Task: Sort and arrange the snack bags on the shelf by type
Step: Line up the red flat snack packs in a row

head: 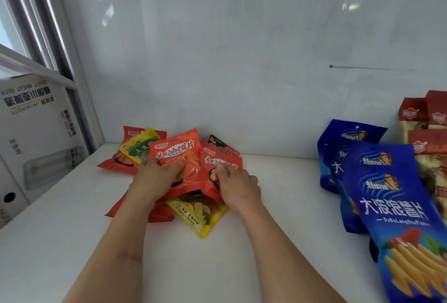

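Two hands: both on a heap of small snack bags at the back of the white shelf [60,242]
Left hand [154,179]: fingers curled on the top red bag [179,157], which tilts up from the heap
Right hand [235,185]: fingers bent, pinching a second red bag [217,165] just beside the first
Heap: a yellow bag [203,218] pokes out beneath; another yellow bag [139,145] and a black bag [219,144] behind
Right side: blue chip bags [391,196], well apart from the heap; red-topped packs [425,114] behind them
Left edge: cardboard box [33,119]
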Available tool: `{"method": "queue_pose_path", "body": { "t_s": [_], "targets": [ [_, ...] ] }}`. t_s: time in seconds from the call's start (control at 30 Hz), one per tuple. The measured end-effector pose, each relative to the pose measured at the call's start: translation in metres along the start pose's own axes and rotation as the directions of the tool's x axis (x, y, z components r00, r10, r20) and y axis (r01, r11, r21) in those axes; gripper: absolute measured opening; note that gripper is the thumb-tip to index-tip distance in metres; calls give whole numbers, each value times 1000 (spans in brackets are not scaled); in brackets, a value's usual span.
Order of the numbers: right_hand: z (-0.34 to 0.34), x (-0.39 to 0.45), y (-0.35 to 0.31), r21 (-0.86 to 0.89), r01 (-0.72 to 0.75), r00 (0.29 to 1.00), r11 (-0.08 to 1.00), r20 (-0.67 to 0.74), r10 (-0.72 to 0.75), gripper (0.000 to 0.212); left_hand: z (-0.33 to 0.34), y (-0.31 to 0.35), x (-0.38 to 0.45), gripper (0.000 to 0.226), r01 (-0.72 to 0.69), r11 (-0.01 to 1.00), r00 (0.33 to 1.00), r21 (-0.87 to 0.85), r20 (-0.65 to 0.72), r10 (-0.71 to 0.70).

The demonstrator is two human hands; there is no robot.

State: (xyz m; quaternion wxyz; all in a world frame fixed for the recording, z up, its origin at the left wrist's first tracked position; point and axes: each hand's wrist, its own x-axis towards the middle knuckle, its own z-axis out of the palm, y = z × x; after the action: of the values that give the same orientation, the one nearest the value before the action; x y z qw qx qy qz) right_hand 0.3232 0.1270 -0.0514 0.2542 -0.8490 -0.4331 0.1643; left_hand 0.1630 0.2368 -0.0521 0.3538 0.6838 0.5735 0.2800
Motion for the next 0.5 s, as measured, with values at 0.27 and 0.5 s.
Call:
{"method": "queue_pose_path", "body": {
  "t_s": [0.27,0.5],
  "targets": [
    [-8,-8,15,-116,-151,980,982,-144,134,100,-3,2,-15,110,32,989,998,142,-64,-23],
    [-11,-11,15,68,-82,975,994,-203,95,96,-3,7,-19,106,-57,951,976,303,-181,117]
  ]
}}
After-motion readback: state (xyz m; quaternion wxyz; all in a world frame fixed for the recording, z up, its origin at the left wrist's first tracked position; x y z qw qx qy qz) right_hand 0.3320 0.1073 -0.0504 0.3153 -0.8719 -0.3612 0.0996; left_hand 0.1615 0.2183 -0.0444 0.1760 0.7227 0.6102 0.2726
